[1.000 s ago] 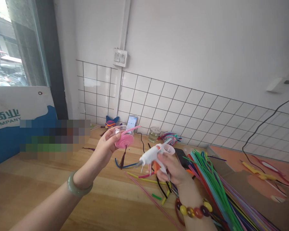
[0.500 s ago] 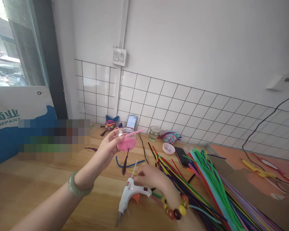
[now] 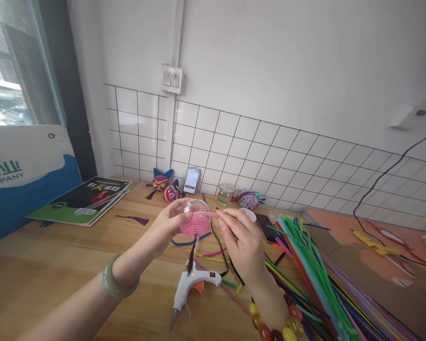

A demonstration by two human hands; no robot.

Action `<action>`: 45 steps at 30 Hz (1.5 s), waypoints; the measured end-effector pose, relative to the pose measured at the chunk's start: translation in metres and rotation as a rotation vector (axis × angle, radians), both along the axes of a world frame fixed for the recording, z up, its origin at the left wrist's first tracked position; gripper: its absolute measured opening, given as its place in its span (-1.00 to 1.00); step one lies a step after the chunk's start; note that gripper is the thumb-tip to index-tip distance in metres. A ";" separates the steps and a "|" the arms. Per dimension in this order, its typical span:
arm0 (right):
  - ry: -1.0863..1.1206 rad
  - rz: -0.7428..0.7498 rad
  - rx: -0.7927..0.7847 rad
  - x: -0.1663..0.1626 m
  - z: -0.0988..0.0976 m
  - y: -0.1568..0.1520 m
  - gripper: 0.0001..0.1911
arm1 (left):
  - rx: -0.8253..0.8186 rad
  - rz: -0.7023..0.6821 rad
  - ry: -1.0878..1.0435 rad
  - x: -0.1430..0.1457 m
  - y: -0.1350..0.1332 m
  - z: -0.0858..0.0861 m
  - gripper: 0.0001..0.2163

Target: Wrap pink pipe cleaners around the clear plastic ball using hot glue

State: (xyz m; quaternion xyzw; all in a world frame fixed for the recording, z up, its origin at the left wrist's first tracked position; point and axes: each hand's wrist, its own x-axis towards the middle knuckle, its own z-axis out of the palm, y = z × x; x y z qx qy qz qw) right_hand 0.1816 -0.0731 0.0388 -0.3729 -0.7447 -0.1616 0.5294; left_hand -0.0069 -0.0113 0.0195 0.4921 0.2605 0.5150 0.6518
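Note:
My left hand (image 3: 166,225) grips a clear plastic ball (image 3: 199,206) whose lower part is wound with pink pipe cleaner (image 3: 196,226) in a spiral. A dark tassel (image 3: 191,258) hangs from its underside. My right hand (image 3: 243,239) is closed, thumb against fingers, on the loose end of the pink pipe cleaner at the ball's right side. Below the ball, a white hot glue gun (image 3: 191,286) rests on the table, nozzle toward me, with its switch lit red.
Pipe cleaners (image 3: 305,274) of many colours lie in bundles at right. Behind stand small wound ornaments (image 3: 173,190), a propped phone (image 3: 191,180) and a glass jar (image 3: 226,194). A book (image 3: 88,201) and a loose purple tassel (image 3: 138,219) lie left; a yellow tool (image 3: 376,245) lies far right.
My right hand has come up from beside the glue gun and taken hold of the pink pipe cleaner's end. The ball has shifted slightly right and down in view.

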 end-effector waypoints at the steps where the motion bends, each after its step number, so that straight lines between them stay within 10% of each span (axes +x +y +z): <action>1: -0.011 -0.001 0.012 0.000 0.000 0.000 -0.70 | -0.002 -0.007 0.001 0.000 -0.001 0.001 -0.58; 45: -0.050 0.056 -0.004 -0.009 -0.007 -0.002 -0.68 | -0.013 -0.053 -0.220 0.008 -0.006 -0.003 -0.60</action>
